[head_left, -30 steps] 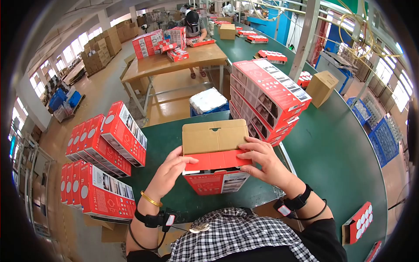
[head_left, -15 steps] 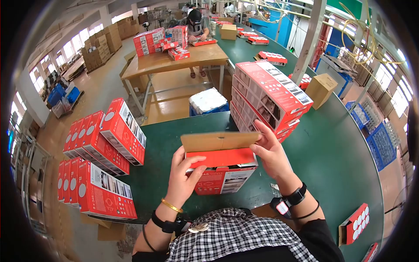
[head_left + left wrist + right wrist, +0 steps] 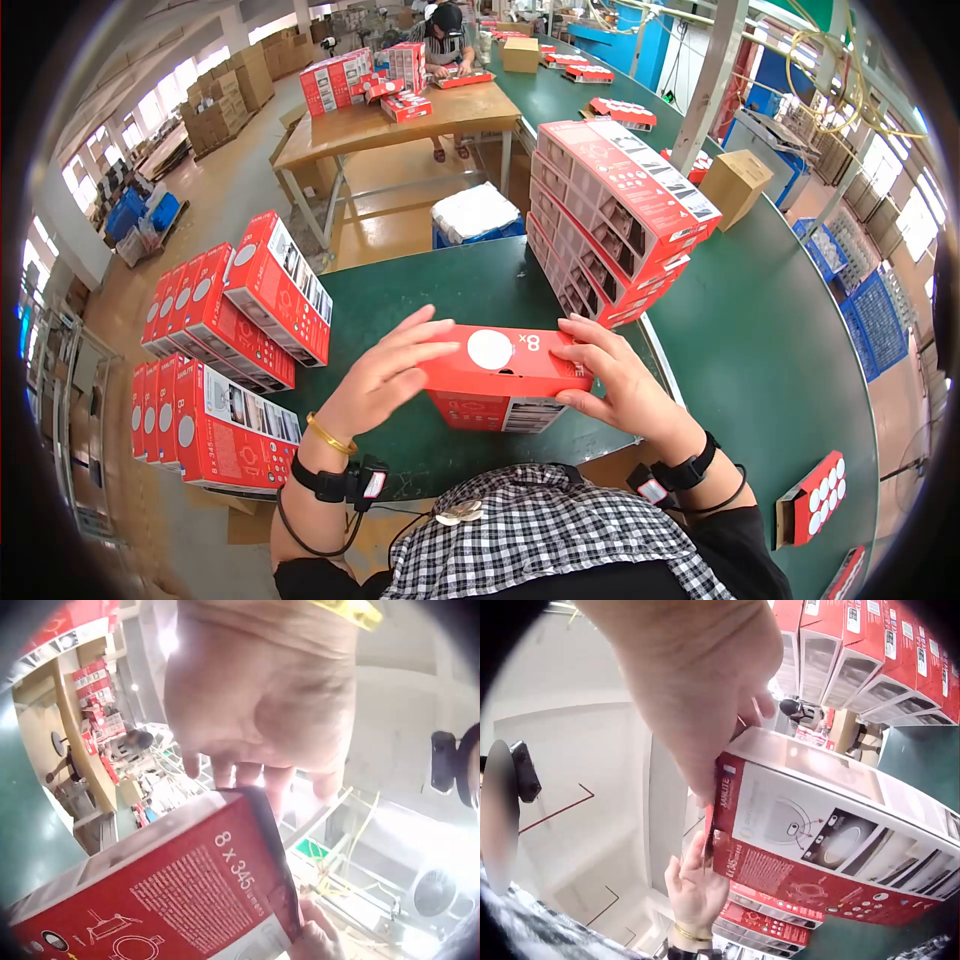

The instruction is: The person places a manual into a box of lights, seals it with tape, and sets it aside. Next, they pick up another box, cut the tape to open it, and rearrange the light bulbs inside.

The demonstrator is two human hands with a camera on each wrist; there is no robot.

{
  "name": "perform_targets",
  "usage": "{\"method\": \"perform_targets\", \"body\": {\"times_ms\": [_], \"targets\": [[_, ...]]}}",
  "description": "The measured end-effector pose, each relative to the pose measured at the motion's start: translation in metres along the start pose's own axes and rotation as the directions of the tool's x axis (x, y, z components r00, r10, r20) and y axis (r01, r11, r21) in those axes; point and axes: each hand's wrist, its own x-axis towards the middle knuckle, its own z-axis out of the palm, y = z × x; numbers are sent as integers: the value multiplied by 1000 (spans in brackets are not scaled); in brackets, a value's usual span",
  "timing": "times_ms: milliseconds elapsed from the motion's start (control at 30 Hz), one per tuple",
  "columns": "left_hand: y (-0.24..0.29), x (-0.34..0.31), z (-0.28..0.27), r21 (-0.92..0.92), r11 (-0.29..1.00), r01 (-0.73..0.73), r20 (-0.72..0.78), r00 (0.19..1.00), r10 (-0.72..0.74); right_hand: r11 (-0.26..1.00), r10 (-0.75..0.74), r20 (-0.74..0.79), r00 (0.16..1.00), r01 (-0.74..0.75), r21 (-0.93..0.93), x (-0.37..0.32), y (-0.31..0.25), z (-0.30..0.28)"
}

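A red box stands upright on the green table in front of me, its lid folded over the top with a white circle and "8x" on it. My left hand is at the lid's left end, fingers stretched out. My right hand rests its fingers on the lid's right end, thumb by the near edge. In the left wrist view the left palm faces the printed box. The right wrist view has the right hand over the top end of the box.
Stacked red boxes stand at the back right, and several more line the table's left side. A red tray with white discs lies at the right. Beyond are a brown carton, a blue crate and a seated person.
The box's upright brown-inside lid has been folded down over the red flap, showing its printed face. My left hand moved up and left off the front edge; the right hand came down onto the lid.
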Motion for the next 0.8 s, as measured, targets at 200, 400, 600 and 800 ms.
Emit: {"method": "perform_targets", "body": {"times_ms": [200, 400, 600, 800], "targets": [[11, 21, 4, 498, 863, -82, 69, 996, 55, 988, -65, -74, 995, 54, -143, 3, -11, 5], [5, 39, -4, 475, 869, -138, 1, 988, 157, 999, 43, -244, 969, -40, 15, 12, -11, 11], [-4, 40, -2, 582, 782, -222, 47, 970, 240, 993, 22, -296, 955, -55, -104, 14, -12, 19], [-7, 31, -2, 516, 834, -194, 54, 979, 194, 988, -29, -211, 977, -4, -155, 7, -17, 12]]}}
